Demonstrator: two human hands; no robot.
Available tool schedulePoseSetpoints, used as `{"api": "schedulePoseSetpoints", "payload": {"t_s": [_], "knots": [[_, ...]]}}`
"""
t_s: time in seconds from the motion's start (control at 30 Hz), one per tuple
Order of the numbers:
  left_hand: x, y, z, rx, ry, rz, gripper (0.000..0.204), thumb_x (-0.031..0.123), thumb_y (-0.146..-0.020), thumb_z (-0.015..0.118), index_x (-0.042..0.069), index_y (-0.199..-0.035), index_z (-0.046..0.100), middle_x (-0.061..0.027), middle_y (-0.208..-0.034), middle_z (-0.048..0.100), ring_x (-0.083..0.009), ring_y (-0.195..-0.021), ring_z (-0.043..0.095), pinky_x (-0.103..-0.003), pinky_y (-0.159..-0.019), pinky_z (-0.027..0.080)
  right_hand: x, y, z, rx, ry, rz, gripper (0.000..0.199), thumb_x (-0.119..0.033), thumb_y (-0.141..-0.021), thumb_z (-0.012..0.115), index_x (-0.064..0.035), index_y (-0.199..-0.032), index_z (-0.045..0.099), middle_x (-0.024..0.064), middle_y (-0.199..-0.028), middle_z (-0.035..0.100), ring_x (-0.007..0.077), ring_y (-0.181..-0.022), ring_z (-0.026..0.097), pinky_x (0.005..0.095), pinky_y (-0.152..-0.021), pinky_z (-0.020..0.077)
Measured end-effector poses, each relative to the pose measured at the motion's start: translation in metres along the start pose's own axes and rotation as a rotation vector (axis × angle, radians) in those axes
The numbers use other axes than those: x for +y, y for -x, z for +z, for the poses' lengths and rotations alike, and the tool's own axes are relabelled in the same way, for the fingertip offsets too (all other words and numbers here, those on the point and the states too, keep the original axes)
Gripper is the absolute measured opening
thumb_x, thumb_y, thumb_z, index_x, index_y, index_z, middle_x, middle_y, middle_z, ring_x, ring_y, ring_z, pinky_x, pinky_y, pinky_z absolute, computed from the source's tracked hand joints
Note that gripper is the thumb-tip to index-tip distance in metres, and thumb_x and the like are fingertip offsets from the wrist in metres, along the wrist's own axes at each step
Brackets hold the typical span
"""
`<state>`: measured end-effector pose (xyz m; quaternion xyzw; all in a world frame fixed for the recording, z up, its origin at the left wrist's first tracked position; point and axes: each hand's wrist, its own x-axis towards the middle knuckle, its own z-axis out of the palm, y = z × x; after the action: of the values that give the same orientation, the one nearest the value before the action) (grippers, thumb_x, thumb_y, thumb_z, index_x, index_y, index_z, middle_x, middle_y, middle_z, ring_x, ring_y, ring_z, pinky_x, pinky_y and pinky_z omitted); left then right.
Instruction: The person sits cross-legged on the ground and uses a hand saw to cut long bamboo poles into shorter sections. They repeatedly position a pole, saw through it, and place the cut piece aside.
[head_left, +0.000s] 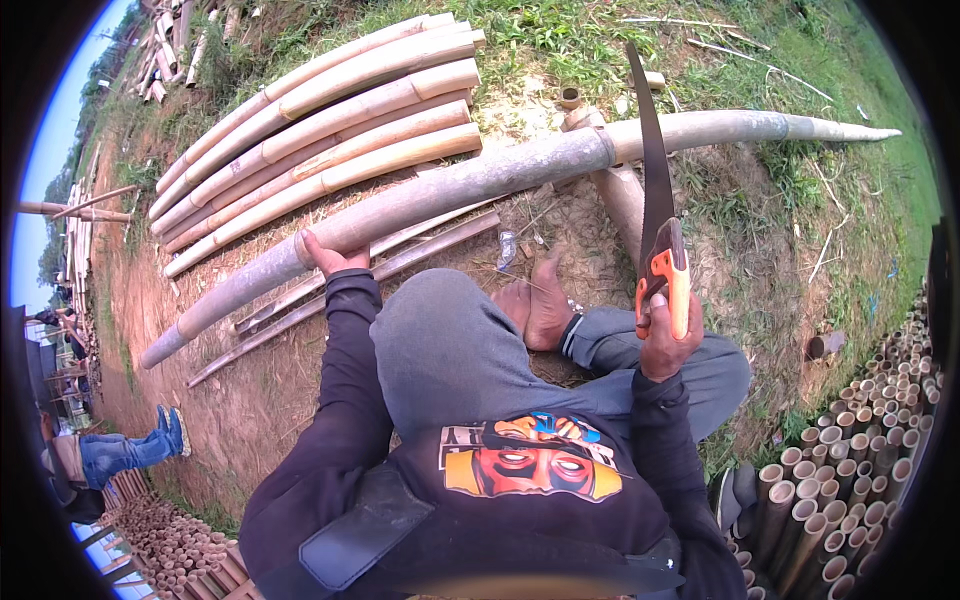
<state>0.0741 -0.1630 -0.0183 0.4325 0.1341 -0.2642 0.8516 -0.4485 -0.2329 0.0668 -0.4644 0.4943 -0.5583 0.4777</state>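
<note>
A long pale bamboo pole (450, 185) slants across in front of me, its left end lower than its right. My left hand (335, 258) grips it near a joint on the left, palm beneath and fingers mostly hidden behind the pole. In my right hand (668, 340) is a handsaw (653, 150) with an orange and dark handle, its long dark blade pointing up and away. From this view the blade overlaps the pole; whether it touches I cannot tell. Below the pole's right half lies a thick bamboo piece (622, 200), which the pole crosses.
Several bamboo poles (330, 130) lie side by side at the far left. Narrow split lengths (345, 290) rest under the pole. At the right stand many bundled bamboo tubes (820, 490). My bare foot (548, 310) is near a small clear plastic item (507, 248). Another person's legs (125, 450) show at left.
</note>
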Motion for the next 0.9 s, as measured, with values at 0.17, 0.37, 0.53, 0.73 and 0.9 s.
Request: {"api": "schedulePoseSetpoints", "payload": {"t_s": [0.17, 0.37, 0.53, 0.73, 0.9], "knots": [[-0.015, 0.020, 0.017, 0.016, 0.072, -0.039, 0.095, 0.070, -0.077, 0.080, 0.020, -0.152, 0.051, -0.0111, -0.151, 0.055, -0.0351, -0.139, 0.052, -0.064, -0.117, 0.042, 0.002, -0.015, -0.002, 0.051, 0.016, -0.046, 0.015, -0.004, -0.097, 0.066, 0.0012, -0.111, 0.064, 0.0037, -0.078, 0.062, 0.0078, -0.053, 0.055, 0.0224, -0.045, 0.0436], [-0.054, 0.066, 0.039, -0.055, 0.060, -0.131, 0.096, 0.067, -0.080, 0.079, 0.019, -0.155, 0.045, -0.0136, -0.153, 0.052, -0.0377, -0.141, 0.049, -0.066, -0.119, 0.038, 0.000, -0.033, -0.003, -0.092, 0.032, 0.027, 0.026, -0.003, -0.097, 0.069, 0.0039, -0.121, 0.063, 0.0070, -0.092, 0.068, 0.0087, -0.063, 0.061, 0.0235, -0.053, 0.0495], [-0.083, 0.072, 0.054, -0.054, -0.003, -0.241, 0.097, 0.067, -0.079, 0.079, 0.017, -0.155, 0.044, -0.0147, -0.151, 0.053, -0.0380, -0.142, 0.049, -0.067, -0.120, 0.036, 0.004, -0.040, 0.009, -0.152, 0.222, -0.206, 0.026, -0.003, -0.099, 0.068, 0.0025, -0.123, 0.060, 0.0046, -0.089, 0.065, 0.0070, -0.060, 0.059, 0.0218, -0.051, 0.0479], [-0.078, 0.096, 0.051, -0.269, -0.588, -0.527, 0.091, 0.072, -0.091, 0.072, 0.004, -0.147, 0.053, -0.0175, -0.131, 0.064, -0.0296, -0.123, 0.063, -0.052, -0.108, 0.049, 0.003, -0.023, 0.016, -0.259, 0.222, -0.164, 0.035, -0.008, -0.103, 0.071, 0.0041, -0.133, 0.059, 0.0079, -0.106, 0.068, 0.0134, -0.089, 0.066, 0.0285, -0.077, 0.0548], [-0.070, 0.124, 0.091, -1.133, -1.573, 0.775, 0.064, 0.051, -0.092, 0.081, 0.008, -0.135, 0.065, -0.0091, -0.112, 0.074, -0.0303, -0.107, 0.070, -0.046, -0.092, 0.056, 0.010, -0.002, 0.019, -0.205, 0.109, -0.052, 0.035, -0.011, -0.103, 0.072, 0.0045, -0.132, 0.060, 0.0106, -0.112, 0.069, 0.0155, -0.097, 0.068, 0.0308, -0.085, 0.0561]]}}
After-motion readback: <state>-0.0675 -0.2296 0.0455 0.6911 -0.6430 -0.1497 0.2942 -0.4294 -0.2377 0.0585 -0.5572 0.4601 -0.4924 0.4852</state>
